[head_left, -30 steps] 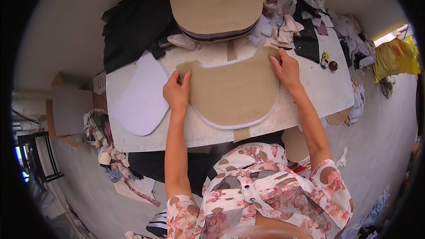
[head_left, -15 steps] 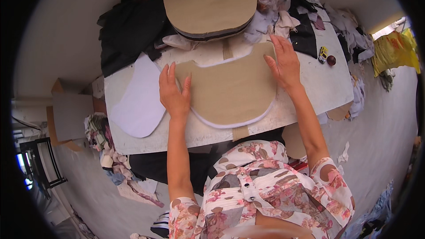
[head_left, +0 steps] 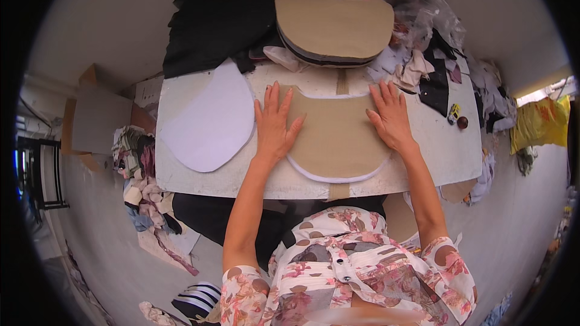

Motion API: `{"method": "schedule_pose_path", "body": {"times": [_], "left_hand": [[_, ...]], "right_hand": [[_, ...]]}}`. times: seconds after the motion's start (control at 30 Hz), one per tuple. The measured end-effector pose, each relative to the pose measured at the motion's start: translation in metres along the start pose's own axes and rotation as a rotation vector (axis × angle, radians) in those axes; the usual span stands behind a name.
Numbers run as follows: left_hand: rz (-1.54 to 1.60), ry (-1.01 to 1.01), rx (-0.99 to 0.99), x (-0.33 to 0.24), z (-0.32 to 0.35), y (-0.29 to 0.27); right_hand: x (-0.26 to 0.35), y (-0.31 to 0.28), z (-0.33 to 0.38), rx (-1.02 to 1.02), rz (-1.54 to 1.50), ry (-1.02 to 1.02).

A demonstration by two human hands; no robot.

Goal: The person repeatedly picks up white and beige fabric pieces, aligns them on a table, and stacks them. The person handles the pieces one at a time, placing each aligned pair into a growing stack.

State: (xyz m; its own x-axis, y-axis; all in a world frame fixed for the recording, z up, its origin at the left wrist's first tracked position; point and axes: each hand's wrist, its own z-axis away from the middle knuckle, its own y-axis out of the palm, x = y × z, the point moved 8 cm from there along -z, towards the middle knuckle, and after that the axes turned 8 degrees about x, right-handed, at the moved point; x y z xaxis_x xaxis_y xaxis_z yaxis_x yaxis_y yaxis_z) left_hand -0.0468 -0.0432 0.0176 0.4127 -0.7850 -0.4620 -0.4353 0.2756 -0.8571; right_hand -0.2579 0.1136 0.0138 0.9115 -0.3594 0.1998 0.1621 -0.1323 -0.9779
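Observation:
A tan fabric piece (head_left: 338, 136) with a curved lower edge and a scooped top lies flat on the white table (head_left: 441, 163). White material shows beneath it along the lower rim and the top scoop. My left hand (head_left: 277, 124) rests flat on its left edge, fingers spread. On its upper right side lies my right hand (head_left: 391, 116), also flat with fingers apart. Neither hand grips anything. Left of my left hand is a loose white cut piece (head_left: 211, 124), rounded below and narrowing upward. My palms cover parts of the tan piece's side edges.
Beyond the tan piece stands a stack of tan and dark cut pieces (head_left: 335, 27). Black fabric (head_left: 217, 30) is heaped at the far left. Scraps (head_left: 417, 69), a small toy car (head_left: 454, 113) and a dark round object (head_left: 462, 122) sit at the right. A yellow bag (head_left: 539, 124) hangs beyond.
The view has shifted, so the table sits differently in the picture. My left hand has spread its fingers onto the tan piece's left side; my right hand has come down lower along the right side.

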Motion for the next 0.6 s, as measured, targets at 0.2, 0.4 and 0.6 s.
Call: {"method": "schedule_pose_path", "body": {"times": [0.2, 0.4, 0.6], "left_hand": [[0.132, 0.008, -0.45, 0.006, 0.068, -0.084], [0.496, -0.41, -0.926, 0.078, 0.18, -0.143], [0.56, -0.607, -1.108, 0.118, 0.24, -0.171]], "right_hand": [[0.1, -0.058, -0.031, -0.243, -0.623, -0.22], [0.291, -0.01, -0.064, 0.06, -0.728, -0.74], [0.366, 0.053, -0.08, 0.149, -0.316, -0.762]]}}
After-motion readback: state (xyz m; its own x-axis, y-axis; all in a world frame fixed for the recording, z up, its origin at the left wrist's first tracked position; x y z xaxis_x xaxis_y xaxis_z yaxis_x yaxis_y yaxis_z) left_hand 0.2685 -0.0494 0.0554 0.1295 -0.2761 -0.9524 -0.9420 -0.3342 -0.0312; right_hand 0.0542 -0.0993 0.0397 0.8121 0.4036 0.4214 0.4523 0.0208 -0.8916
